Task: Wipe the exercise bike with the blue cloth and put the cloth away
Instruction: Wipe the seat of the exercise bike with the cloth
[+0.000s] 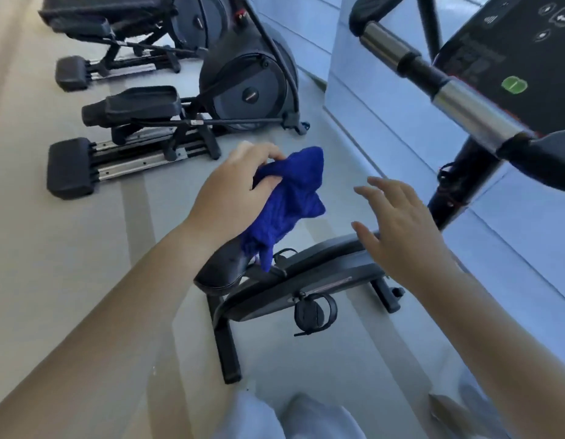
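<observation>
Fingers of our left hand curl tight around the bunched blue cloth, thumb pressed into its folds, so the cloth hangs in the air from our grip, its lower tail drooping just over the front end of the exercise bike. To the right of those fingers, well apart from the cloth, our right hand hovers palm down with its fingers spread and holding nothing, over the bike's dark body. Beneath both hands lies a pale grey floor, with the bike's black foot bar and a strapped pedal below our fingertips. Beyond the left fingers stand two elliptical trainers on rails. Up past the right fingers we see a chrome-and-black handlebar and a console beside a light wall. Both forearms reach forward, bare.
</observation>
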Tool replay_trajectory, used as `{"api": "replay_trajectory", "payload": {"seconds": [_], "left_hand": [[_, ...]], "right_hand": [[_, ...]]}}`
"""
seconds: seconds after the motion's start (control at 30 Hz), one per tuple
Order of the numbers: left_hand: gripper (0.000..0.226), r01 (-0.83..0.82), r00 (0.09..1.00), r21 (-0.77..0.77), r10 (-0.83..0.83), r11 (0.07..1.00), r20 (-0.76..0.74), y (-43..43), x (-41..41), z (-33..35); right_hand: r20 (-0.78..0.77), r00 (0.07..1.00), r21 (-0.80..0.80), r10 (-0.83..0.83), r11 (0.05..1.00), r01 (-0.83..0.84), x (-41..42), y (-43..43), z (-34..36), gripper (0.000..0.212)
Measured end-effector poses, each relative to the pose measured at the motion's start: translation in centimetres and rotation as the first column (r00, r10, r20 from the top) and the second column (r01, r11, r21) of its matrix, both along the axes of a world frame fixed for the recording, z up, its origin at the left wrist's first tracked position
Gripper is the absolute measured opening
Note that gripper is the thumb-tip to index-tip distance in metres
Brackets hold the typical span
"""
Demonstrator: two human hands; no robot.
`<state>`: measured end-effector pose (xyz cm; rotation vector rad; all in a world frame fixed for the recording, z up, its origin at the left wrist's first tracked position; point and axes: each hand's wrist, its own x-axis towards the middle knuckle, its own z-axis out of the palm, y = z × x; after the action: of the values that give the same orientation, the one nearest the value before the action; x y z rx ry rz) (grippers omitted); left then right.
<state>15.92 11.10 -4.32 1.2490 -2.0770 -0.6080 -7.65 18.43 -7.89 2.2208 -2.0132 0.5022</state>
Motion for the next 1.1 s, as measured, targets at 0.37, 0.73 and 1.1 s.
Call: {"api": "replay_trajectory", "payload": {"seconds": [0.37,0.73,1.1], "left_hand": [[0.023,-0.109,0.993,0.383,0.085,0.917,0.080,1.0,14.6,-10.3],[0.019,0.030,0.995,0.429,-0.068,0.903,0.073,-4.5,16.0,-14.7],[0.037,-0.080,0.896,0.033,0.058,0.996,0.440,-9.8,14.7,-18.0]], "right_hand": [[0.308,0.951,0.465,0.012,0.871,-0.162,14.1,-5.3,-12.5,0.062],[0.754,0.637,0.415,-0.162,0.869,-0.270,19.5,-7.5,-15.6,0.018],[0.535,0.721,0.513,-0.440,0.847,0.137,20.4,-10.6,-16.4,0.024]]}}
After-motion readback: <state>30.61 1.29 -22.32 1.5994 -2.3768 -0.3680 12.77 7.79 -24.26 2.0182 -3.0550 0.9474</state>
